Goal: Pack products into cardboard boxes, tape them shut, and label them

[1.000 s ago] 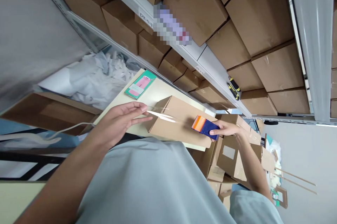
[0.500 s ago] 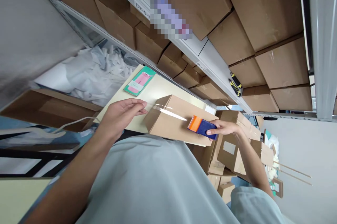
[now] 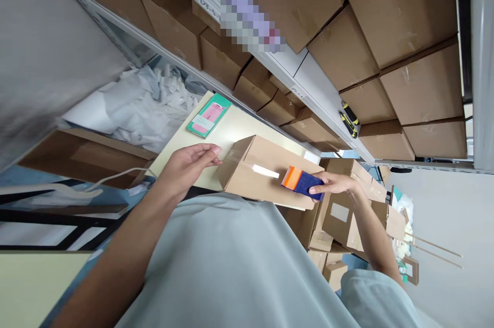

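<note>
A closed cardboard box (image 3: 266,156) lies on the pale table (image 3: 175,143). My right hand (image 3: 335,184) grips a tape dispenser (image 3: 303,184) with a dark blue body and an orange head, held against the box's top near its right end. Shiny clear packing tape (image 3: 266,171) runs along the top toward the dispenser. At the box's left end, my left hand (image 3: 193,163) is closed in a pinch, its fingertips just off the box edge. The tape's end at these fingers is barely visible. Beyond the left hand lies a green packet with a pink phone case (image 3: 209,116).
Shelves packed with cardboard boxes (image 3: 343,48) rise beyond the table. Two yellow-and-black cutters (image 3: 349,120) rest on a shelf ledge (image 3: 316,76). An open carton (image 3: 88,156) of crumpled white paper (image 3: 154,102) stands at left, and stacked boxes (image 3: 339,210) at right.
The view has shifted slightly, so most things sit a little further right. My left hand keeps its pinch and my right hand keeps the dispenser on the box. The glare on the tape has shortened.
</note>
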Demonstrator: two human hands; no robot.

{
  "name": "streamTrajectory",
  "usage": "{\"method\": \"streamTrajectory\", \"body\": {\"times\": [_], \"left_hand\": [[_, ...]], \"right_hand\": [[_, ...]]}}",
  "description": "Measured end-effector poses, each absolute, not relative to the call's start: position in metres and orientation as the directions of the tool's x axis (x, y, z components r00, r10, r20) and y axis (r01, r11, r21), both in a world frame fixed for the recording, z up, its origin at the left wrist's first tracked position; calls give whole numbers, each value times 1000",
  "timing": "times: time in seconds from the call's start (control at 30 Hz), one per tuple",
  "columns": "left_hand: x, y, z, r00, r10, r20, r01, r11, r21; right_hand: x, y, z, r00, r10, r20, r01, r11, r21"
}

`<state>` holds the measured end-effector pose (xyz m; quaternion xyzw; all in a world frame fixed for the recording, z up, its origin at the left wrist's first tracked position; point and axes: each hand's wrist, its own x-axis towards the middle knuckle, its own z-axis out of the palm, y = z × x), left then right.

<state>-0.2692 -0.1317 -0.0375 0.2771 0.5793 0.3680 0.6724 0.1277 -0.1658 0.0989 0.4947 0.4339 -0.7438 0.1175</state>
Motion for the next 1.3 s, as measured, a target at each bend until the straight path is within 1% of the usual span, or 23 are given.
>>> {"method": "streamTrajectory", "body": {"times": [0.1, 0.2, 0.37, 0.47, 0.6, 0.73, 0.83, 0.97, 1.1, 1.3], "left_hand": [[-275, -135, -31, 114, 796, -595, -220, 604, 766], [-278, -139, -29, 120, 839, -530, -194, 544, 816], [-272, -147, -46, 33, 920, -391, -131, 392, 911], [-267, -150, -59, -17, 933, -361, -105, 357, 928], [-259, -148, -73, 6, 912, -410, -127, 408, 904], [-250, -144, -79, 86, 847, -525, -174, 532, 829], [-245, -145, -80, 165, 794, -585, -163, 607, 778], [-244, -148, -80, 198, 775, -600, -155, 630, 761], [-243, -146, -81, 202, 769, -606, -173, 637, 751], [-249, -136, -80, 191, 761, -620, -134, 646, 751]], "right_hand": [[127, -166, 100, -477, 266, -838, 599, -599, -531], [126, -167, 101, -471, 274, -838, 593, -604, -532], [124, -169, 102, -460, 285, -841, 587, -613, -529], [123, -169, 102, -464, 292, -837, 580, -613, -536], [123, -169, 101, -473, 291, -831, 570, -618, -541], [122, -168, 101, -471, 288, -834, 578, -613, -539], [123, -168, 101, -463, 287, -838, 592, -604, -534], [122, -167, 103, -463, 283, -840, 591, -607, -531], [119, -166, 105, -470, 279, -837, 580, -617, -531], [120, -167, 105, -463, 276, -843, 579, -626, -523]]}}
